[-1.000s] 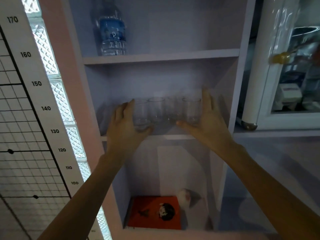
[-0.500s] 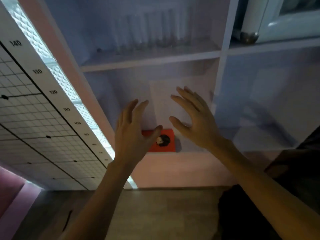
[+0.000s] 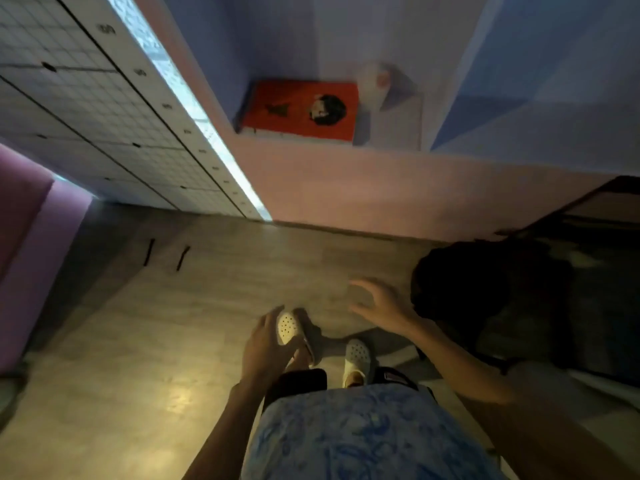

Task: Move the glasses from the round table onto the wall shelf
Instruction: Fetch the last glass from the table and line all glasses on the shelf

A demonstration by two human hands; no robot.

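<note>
left hand (image 3: 266,344): low in the view, in front of the blue patterned shirt (image 3: 363,438); fingers straight and slightly spread, thumb apart, holding nothing.
right hand (image 3: 384,306): a little higher and well apart from the other; fingers spread wide and loosely bent, palm down, nothing in it.
glasses: cannot tell where they are; this view looks down at the floor and takes in only the lowest part of the shelf.
wall shelf (image 3: 391,129): only its bottom compartment shows, at the top of the view, with pale blue walls and a pink front below.
orange book (image 3: 301,110): lies flat in that bottom compartment, towards its left side.
white object (image 3: 375,84): just beside the book on its right; too blurred to name.
shoes (image 3: 287,327): white, with small holes, on the floor; the left one is partly behind the left hand.
floor (image 3: 156,341): pale wood-look boards, with two short black marks (image 3: 181,258) near the wall.
grid panel (image 3: 86,116): white, on the left wall, with a bright strip along its right edge.
dark bundle (image 3: 478,289): on the floor, just right of the right hand; unclear what it is.
</note>
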